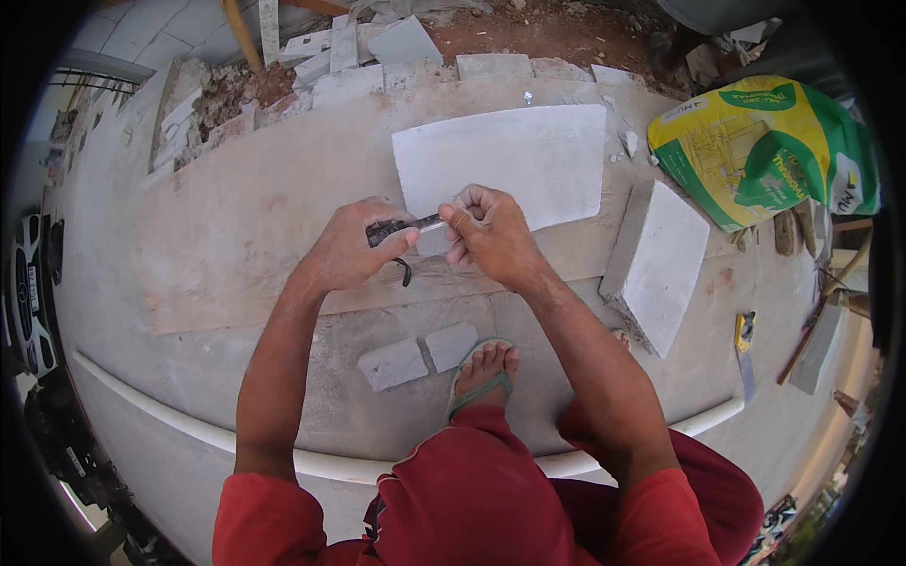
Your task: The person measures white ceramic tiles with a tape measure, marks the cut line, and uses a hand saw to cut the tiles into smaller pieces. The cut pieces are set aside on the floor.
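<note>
My left hand [363,241] grips a small dark tool [387,229] with a black strap hanging below it, apparently a tape measure. My right hand [486,236] pinches a narrow pale strip [430,223] extending from that tool. Both hands are above a board lying on the ground. Just beyond them lies a flat white block [498,160]. A thicker white block [661,264] sits to the right, and two small pieces of block [392,365] are near my sandalled foot [481,377].
A yellow-and-green bag [755,146] lies at upper right, a person's leg [670,52] behind it. A yellow-handled metal tool [745,341] lies right. A white pipe [189,415] crosses the floor near me. Broken blocks [406,42] and rubble line the back; vehicles [28,292] stand far left.
</note>
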`<action>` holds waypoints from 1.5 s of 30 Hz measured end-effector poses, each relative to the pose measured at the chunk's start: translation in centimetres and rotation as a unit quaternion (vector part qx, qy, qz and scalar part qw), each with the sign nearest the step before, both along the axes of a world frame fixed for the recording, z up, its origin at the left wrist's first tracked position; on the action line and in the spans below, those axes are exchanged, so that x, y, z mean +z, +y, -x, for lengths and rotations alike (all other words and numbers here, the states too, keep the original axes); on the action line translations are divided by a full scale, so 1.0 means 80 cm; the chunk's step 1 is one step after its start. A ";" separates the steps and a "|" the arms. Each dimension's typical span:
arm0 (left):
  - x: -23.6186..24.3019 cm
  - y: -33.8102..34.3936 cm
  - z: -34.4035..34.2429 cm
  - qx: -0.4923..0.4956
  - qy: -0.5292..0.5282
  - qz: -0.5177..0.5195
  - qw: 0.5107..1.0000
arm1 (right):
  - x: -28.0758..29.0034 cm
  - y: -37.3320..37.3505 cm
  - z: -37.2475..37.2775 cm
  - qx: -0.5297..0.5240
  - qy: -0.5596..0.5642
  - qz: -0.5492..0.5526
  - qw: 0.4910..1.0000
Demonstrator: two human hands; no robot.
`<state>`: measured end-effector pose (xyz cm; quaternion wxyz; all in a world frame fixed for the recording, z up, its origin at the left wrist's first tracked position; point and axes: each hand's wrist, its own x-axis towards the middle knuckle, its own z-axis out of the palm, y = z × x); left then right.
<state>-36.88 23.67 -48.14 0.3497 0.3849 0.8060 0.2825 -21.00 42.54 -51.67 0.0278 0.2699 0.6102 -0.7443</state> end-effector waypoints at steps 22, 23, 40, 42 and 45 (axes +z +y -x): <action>-0.028 0.085 0.195 -0.049 0.034 0.216 0.975 | -0.071 0.168 0.074 0.027 0.056 -0.534 0.843; -0.029 0.085 0.194 -0.047 0.030 0.210 0.976 | -0.072 0.170 0.072 0.035 0.055 -0.543 0.837; -0.018 0.087 0.195 -0.096 0.010 0.182 0.979 | -0.071 0.158 0.091 0.071 0.052 -0.618 0.781; -0.019 0.096 0.187 -0.090 -0.006 0.184 0.979 | -0.073 0.159 0.090 0.074 0.045 -0.621 0.779; -0.019 0.101 0.184 -0.087 -0.019 0.175 0.981 | -0.072 0.161 0.092 0.083 0.038 -0.623 0.777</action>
